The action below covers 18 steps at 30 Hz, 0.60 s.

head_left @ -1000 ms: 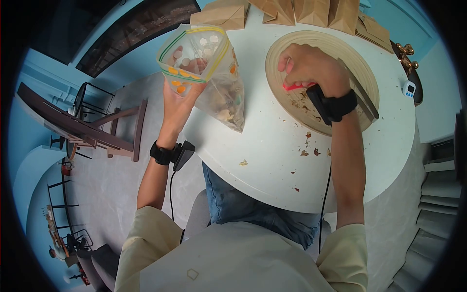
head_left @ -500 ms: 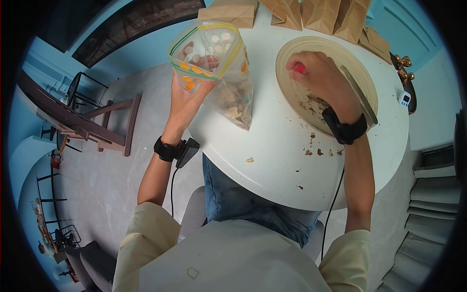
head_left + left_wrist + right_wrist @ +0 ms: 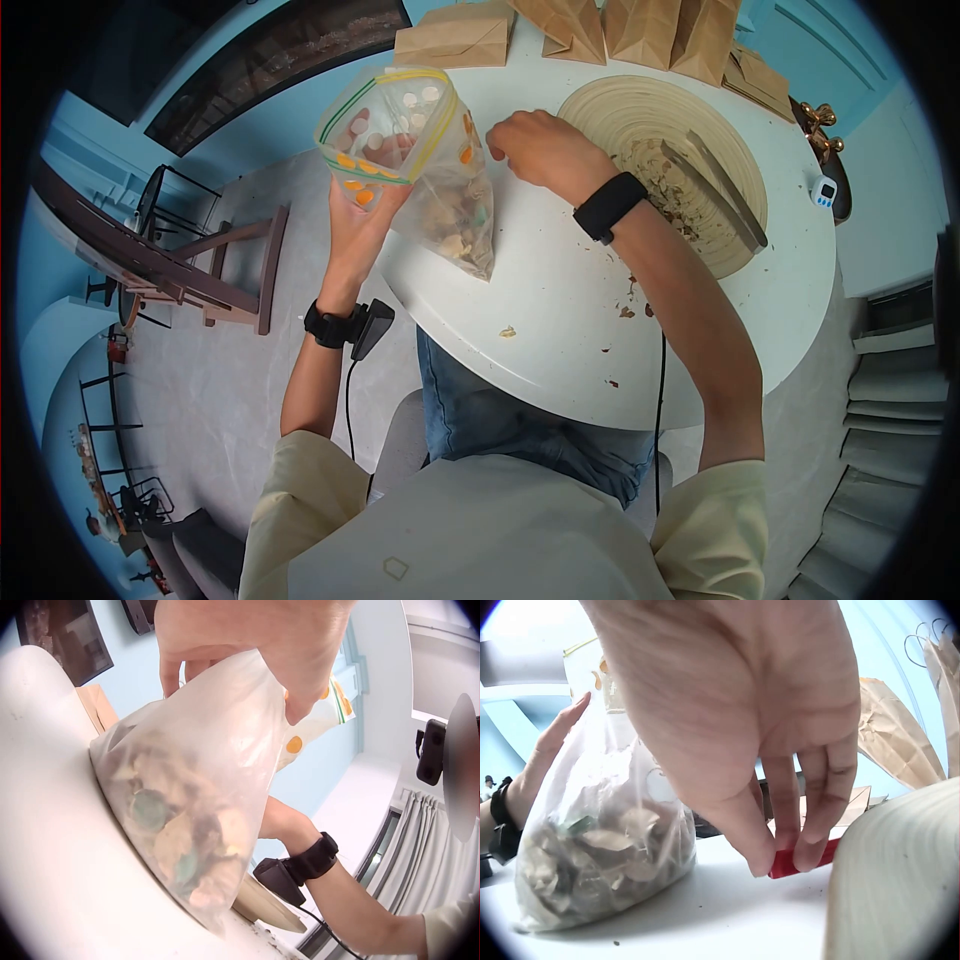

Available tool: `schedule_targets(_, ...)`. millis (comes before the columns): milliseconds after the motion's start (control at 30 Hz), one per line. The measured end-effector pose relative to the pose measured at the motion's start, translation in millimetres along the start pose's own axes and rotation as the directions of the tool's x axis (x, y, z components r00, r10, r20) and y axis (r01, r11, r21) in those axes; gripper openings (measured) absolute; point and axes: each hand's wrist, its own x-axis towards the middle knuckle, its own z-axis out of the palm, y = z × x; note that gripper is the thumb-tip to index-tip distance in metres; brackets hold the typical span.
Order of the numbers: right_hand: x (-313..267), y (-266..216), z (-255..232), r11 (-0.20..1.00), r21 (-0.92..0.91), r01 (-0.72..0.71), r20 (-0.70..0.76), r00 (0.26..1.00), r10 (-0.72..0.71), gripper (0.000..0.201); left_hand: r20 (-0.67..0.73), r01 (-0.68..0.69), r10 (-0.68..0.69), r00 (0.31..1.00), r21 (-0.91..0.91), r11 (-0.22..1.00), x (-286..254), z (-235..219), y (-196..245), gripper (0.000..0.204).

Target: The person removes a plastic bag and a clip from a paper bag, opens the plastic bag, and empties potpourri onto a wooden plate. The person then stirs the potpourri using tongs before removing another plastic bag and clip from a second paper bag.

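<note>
A clear zip bag with orange dots and dried pieces inside stands open at the table's left edge. My left hand grips it from below the mouth, fingers behind the plastic; in the left wrist view the bag shows green and tan contents. My right hand is just right of the bag, not touching it. In the right wrist view its thumb and fingers pinch a small red object, which the head view hides. Right of that hand lies a round woven plate bearing brown flakes and metal tongs.
Brown paper bags line the table's back edge. A small white timer and a dark tray with copper-coloured pieces are at the right. Loose flakes are scattered on the white table in front of the plate.
My right hand has moved left from above the plate to beside the bag, uncovering the flakes and tongs. My left hand still holds the bag.
</note>
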Motion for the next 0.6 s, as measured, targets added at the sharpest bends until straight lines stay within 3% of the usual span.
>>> schedule_targets(133,-13.3,7.3,-13.5,0.996,0.093,-0.014,0.059,0.998,0.009,0.024,-0.012,0.007,-0.007,1.000,0.004,1.000,-0.3,-0.1,0.3,0.079)
schedule_targets(200,-29.5,18.0,-22.8,0.979,0.180,0.097,-0.164,0.984,-0.067,0.025,-0.012,0.018,-0.018,1.000,0.015,1.000,-0.2,0.6,-2.0,0.078)
schedule_targets(300,-49.2,43.2,-51.1,0.977,0.209,0.039,-0.123,0.992,-0.013,0.027,-0.011,0.016,-0.015,1.000,0.015,1.000,1.3,4.6,-3.2,0.078)
schedule_targets(367,-79.5,59.3,-69.6,0.972,0.227,-0.060,-0.202,0.973,0.108,0.030,-0.014,0.009,-0.009,1.000,0.003,1.000,1.0,5.3,-3.8,0.078)
schedule_targets(500,-133.4,139.0,-69.3,0.944,0.088,-0.317,-0.250,0.911,0.329,0.035,-0.012,0.015,-0.014,1.000,0.049,0.999,-0.7,8.9,-7.3,0.076)
schedule_targets(533,-145.6,151.0,-68.5,0.943,0.085,-0.322,-0.251,0.909,0.334,0.035,-0.015,0.018,-0.017,1.000,0.066,0.998,-0.4,10.9,-7.6,0.074)
schedule_targets(600,-165.9,165.0,-64.9,0.841,0.070,-0.537,-0.121,0.832,0.542,0.040,0.016,0.036,-0.037,0.999,0.077,0.996,-3.5,13.0,-7.5,0.071)
